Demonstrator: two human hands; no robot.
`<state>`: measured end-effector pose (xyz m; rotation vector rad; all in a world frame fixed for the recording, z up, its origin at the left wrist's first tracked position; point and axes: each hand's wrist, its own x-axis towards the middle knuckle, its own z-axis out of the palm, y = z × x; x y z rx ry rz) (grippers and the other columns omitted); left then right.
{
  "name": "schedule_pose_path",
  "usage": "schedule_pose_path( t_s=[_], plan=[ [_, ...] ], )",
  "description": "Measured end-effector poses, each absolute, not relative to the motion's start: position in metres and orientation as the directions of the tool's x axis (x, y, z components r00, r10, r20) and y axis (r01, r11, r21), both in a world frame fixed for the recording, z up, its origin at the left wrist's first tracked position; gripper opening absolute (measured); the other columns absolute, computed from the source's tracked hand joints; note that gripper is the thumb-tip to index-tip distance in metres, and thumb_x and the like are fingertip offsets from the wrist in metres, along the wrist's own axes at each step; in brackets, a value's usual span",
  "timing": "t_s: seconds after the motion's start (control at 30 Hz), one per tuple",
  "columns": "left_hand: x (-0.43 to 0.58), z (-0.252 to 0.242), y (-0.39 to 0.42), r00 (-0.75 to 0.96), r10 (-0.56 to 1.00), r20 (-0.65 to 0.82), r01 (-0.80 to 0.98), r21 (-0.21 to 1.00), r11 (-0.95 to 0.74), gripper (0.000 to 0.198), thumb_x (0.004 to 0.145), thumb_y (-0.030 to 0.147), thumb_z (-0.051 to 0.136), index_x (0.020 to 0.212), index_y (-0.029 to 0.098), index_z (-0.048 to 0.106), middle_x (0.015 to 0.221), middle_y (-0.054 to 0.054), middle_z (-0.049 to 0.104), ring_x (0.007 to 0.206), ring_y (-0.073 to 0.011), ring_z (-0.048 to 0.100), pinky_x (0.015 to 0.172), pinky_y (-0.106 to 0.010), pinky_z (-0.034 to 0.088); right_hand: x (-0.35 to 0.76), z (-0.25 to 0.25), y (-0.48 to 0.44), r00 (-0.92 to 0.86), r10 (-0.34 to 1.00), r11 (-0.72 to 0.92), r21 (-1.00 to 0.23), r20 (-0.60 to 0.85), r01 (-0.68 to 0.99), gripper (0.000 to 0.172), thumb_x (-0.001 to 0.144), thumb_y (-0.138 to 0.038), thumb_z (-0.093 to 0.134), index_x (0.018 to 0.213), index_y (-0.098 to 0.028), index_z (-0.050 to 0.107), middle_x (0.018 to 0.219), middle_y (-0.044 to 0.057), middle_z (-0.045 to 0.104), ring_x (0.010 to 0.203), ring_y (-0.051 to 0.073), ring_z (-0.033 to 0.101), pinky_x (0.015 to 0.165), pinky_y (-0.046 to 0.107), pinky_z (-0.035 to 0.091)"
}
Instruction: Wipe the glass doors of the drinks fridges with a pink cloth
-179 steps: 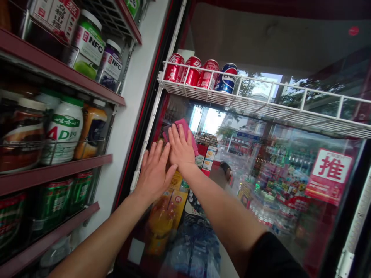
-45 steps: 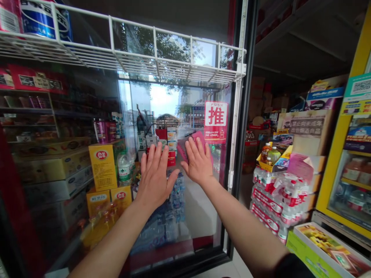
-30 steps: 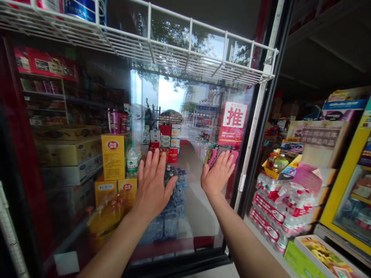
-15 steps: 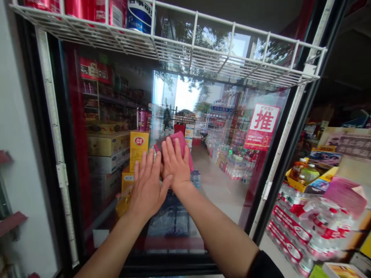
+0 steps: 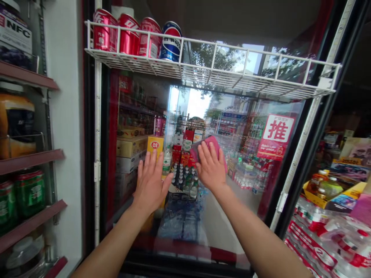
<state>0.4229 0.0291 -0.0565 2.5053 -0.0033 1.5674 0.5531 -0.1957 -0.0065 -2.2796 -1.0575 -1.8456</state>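
Hands (image 5: 211,168) face glass (image 5: 224,227) with "推" sticker (image 5: 277,133), the right on pink cloth (image 5: 215,141).

This is a shop, shown by drink cans (image 5: 129,36) in a white wire rack (image 5: 203,74), shelves (image 5: 29,161) of bottles (image 5: 17,119), shrink-wrapped bottle packs (image 5: 314,249) and a PUSH sign (image 5: 277,135) on a glass door (image 5: 252,197).
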Motion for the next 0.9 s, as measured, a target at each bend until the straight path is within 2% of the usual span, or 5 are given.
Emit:
schedule_pose_path(
  t_s=[0.23, 0.4, 0.53, 0.63, 0.9],
  plan=[
    [0.416, -0.055, 0.053, 0.415, 0.119, 0.902, -0.111, 0.179, -0.977, 0.080, 0.110, 0.049, 0.046, 0.178, 0.018, 0.015, 0.186, -0.019, 0.019, 0.174, -0.0386, 0.013, 0.137, -0.069, 0.021, 0.578, -0.002, -0.283, 0.127, 0.146, -0.951, 0.104, 0.981, 0.293, 0.079, 0.108, -0.039, 0.053, 0.176, -0.009, 0.027, 0.180, 0.023, 0.035, 0.171, 0.041, 0.025, 0.135, 0.071, 0.022],
    [0.409, -0.060, 0.084, 0.432, 0.173, 0.885, -0.063, 0.221, -0.973, 0.080, 0.110, 0.052, 0.044, 0.177, 0.015, 0.021, 0.185, -0.021, 0.021, 0.174, -0.0400, 0.015, 0.136, -0.071, 0.021, 0.586, -0.004, -0.295, 0.113, -0.195, -0.940, -0.218, 0.974, 0.264, 0.079, 0.107, -0.042, 0.047, 0.176, -0.008, 0.027, 0.180, 0.024, 0.033, 0.169, 0.045, 0.027, 0.133, 0.076, 0.024],
    [0.404, -0.057, 0.099, 0.431, 0.204, 0.879, -0.042, 0.245, -0.969, 0.079, 0.110, 0.054, 0.043, 0.176, 0.013, 0.023, 0.184, -0.022, 0.023, 0.174, -0.0394, 0.015, 0.137, -0.070, 0.020, 0.582, 0.006, -0.263, 0.137, -0.366, -0.886, -0.390, 0.920, 0.251, 0.082, 0.105, -0.039, 0.047, 0.177, -0.008, 0.024, 0.180, 0.026, 0.031, 0.170, 0.046, 0.025, 0.132, 0.079, 0.023],
    [0.402, -0.051, 0.104, 0.426, 0.194, 0.883, -0.044, 0.234, -0.971, 0.079, 0.111, 0.054, 0.041, 0.176, 0.013, 0.023, 0.185, -0.021, 0.021, 0.174, -0.0386, 0.014, 0.137, -0.070, 0.021, 0.574, 0.017, -0.233, 0.164, -0.349, -0.888, -0.381, 0.923, 0.255, 0.082, 0.105, -0.039, 0.047, 0.177, -0.007, 0.023, 0.180, 0.026, 0.031, 0.170, 0.046, 0.024, 0.131, 0.079, 0.024],
    [0.398, -0.031, 0.113, 0.408, 0.188, 0.893, -0.050, 0.228, -0.972, 0.077, 0.111, 0.053, 0.041, 0.176, 0.015, 0.023, 0.185, -0.019, 0.023, 0.173, -0.0387, 0.019, 0.137, -0.068, 0.022, 0.556, 0.041, -0.152, 0.163, -0.038, -0.955, -0.083, 0.986, 0.284, 0.081, 0.106, -0.037, 0.047, 0.176, -0.006, 0.023, 0.182, 0.023, 0.030, 0.171, 0.042, 0.021, 0.133, 0.076, 0.024]
  ],
)
